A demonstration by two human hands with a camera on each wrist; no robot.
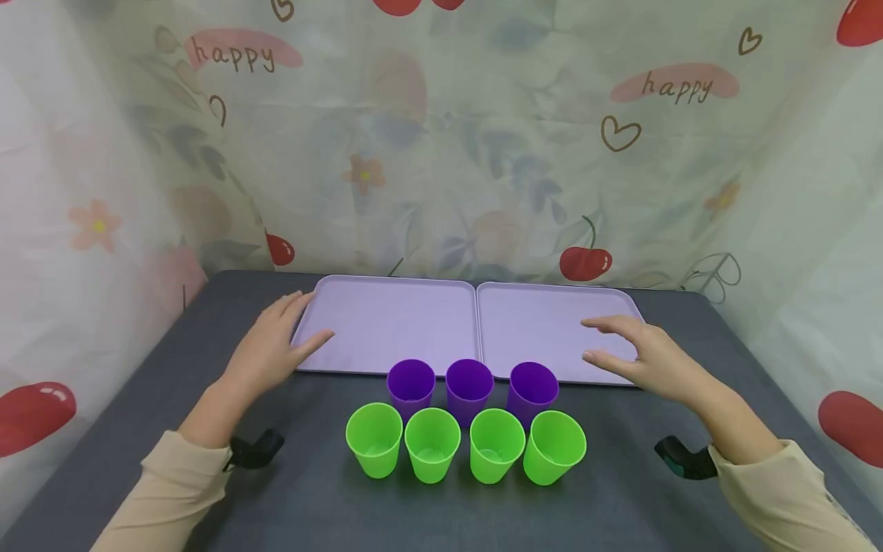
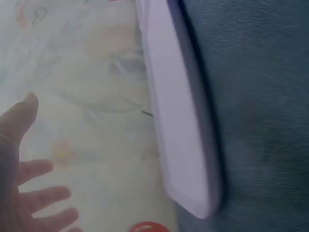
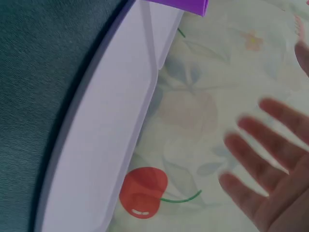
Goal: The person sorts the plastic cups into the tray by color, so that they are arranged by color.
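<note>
My left hand [image 1: 269, 345] hovers by the outer side of the left lilac tray [image 1: 393, 322], thumb spread from the fingers and nothing held. Over the right part of the other lilac tray [image 1: 538, 330] hangs my right hand [image 1: 641, 353], fingers loosely extended, also without anything in them. Between the hands stand three purple cups [image 1: 469, 387] in a row, upright and close to the trays' front edges. In front of them is a row of several bright green cups [image 1: 431, 445], mouths up. In the right wrist view a purple cup [image 3: 190, 5] shows at the top edge.
The two trays lie side by side at the back of a dark grey cloth-covered table [image 1: 441, 521]. A patterned curtain [image 1: 441, 192] with cherries and lettering hangs behind and along both sides. Black straps with camera mounts [image 1: 255, 450] sit at both wrists.
</note>
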